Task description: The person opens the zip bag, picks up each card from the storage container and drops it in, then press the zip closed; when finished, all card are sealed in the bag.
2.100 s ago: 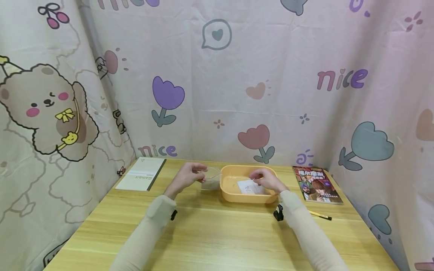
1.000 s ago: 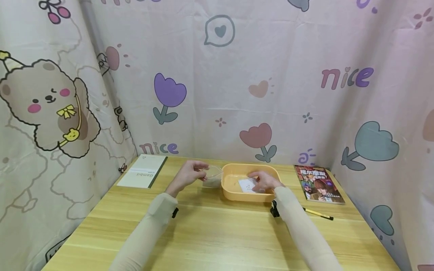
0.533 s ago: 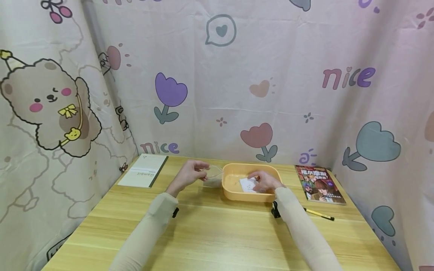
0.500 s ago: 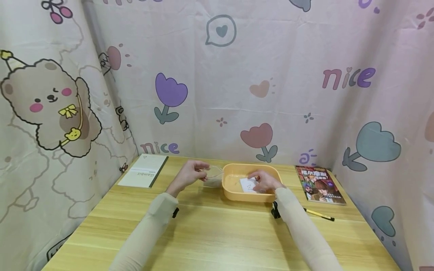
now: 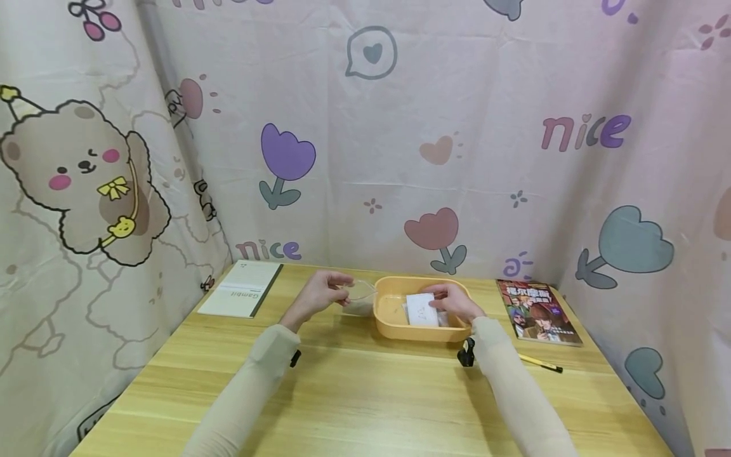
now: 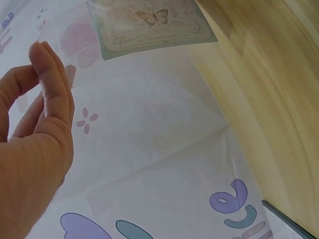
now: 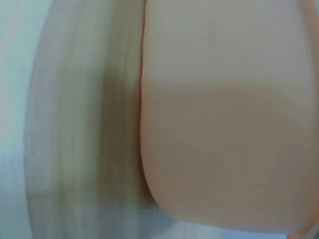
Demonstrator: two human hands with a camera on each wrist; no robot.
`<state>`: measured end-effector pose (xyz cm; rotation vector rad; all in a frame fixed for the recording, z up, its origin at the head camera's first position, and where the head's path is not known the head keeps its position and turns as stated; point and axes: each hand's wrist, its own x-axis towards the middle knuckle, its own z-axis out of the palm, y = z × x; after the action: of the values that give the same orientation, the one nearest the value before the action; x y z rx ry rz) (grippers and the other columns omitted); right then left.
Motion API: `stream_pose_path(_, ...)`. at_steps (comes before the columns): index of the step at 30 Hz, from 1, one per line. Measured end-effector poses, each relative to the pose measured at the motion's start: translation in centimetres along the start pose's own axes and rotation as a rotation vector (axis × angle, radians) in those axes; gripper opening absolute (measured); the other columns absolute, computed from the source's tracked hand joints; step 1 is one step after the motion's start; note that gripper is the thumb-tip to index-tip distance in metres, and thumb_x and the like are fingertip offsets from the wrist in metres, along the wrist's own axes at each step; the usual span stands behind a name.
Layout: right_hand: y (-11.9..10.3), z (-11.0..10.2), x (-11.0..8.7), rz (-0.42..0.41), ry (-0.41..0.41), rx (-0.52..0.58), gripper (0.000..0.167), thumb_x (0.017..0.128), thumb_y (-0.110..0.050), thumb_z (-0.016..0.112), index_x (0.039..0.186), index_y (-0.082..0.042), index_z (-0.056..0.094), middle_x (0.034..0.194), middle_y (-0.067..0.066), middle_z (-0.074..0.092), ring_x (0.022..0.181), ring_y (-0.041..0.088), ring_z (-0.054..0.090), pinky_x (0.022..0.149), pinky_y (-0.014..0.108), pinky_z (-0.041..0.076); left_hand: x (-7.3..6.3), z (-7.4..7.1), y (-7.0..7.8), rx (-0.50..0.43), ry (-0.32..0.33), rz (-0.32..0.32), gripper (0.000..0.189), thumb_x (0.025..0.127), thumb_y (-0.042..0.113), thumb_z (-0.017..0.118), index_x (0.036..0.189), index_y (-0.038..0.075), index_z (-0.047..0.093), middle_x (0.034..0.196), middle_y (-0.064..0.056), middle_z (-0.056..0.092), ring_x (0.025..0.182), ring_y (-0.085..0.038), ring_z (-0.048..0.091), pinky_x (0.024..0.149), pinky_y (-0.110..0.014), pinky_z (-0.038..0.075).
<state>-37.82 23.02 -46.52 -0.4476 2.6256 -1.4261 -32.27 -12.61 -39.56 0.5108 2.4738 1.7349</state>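
Observation:
My left hand [image 5: 320,295] pinches the rim of a clear plastic bag [image 5: 361,291], whose mouth shows as a thin loop left of a yellow tray [image 5: 391,331]. Low in the bag, a green-edged card with a butterfly print [image 6: 154,22] appears in the left wrist view. Over the tray, my right hand [image 5: 455,302] holds a small white card [image 5: 421,311] by its right edge, with handwriting on the face towards me. More white paper and clear plastic [image 5: 443,318] lie behind it in the tray. The right wrist view has only the tray's blurred outer wall [image 7: 224,149].
A pale notebook [image 5: 240,289] lies at the back left of the wooden table [image 5: 365,393]. To the right are a colourful magazine [image 5: 537,311] and a yellow pen [image 5: 542,364], partly behind the right sleeve. A printed curtain [image 5: 354,146] hangs close behind the table.
My right hand has picked up the white card inside the tray and tilted it up, drawing back slightly to the right. The left hand keeps its hold on the bag.

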Motion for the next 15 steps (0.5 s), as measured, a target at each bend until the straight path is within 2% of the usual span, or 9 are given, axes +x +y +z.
stream_pose_path(4,-0.1,-0.3,-0.2,0.031,0.0,0.127,0.036,0.092,0.001,0.062,0.128,0.001,0.062,0.114,0.022,0.065,0.093,0.021,0.063,0.077,0.032,0.059,0.2,0.0,-0.1,0.005,-0.002,-0.005,0.032,0.09,-0.004,0.062,0.122,-0.006,0.064,0.123,-0.024,0.065,0.074,-0.017,0.07,0.078,-0.043,0.062)
stream_pose_path(10,-0.8,0.1,-0.6,0.02,0.029,0.154,0.026,0.093,-0.003,0.063,0.119,-0.002,0.069,0.116,0.017,0.067,0.087,0.016,0.063,0.078,0.036,0.06,0.1,0.0,0.0,-0.001,-0.003,-0.004,0.033,0.09,-0.005,0.062,0.123,-0.007,0.063,0.124,-0.025,0.064,0.075,-0.017,0.07,0.078,-0.042,0.062)
stream_pose_path(15,-1.2,0.2,-0.8,0.002,0.063,0.202,0.031,0.092,-0.002,0.065,0.122,0.0,0.067,0.114,0.019,0.068,0.084,0.015,0.066,0.083,0.042,0.06,0.1,0.0,-0.1,-0.01,-0.007,0.0,0.034,0.09,-0.006,0.061,0.124,-0.008,0.062,0.125,-0.028,0.063,0.074,-0.016,0.07,0.076,-0.04,0.062)
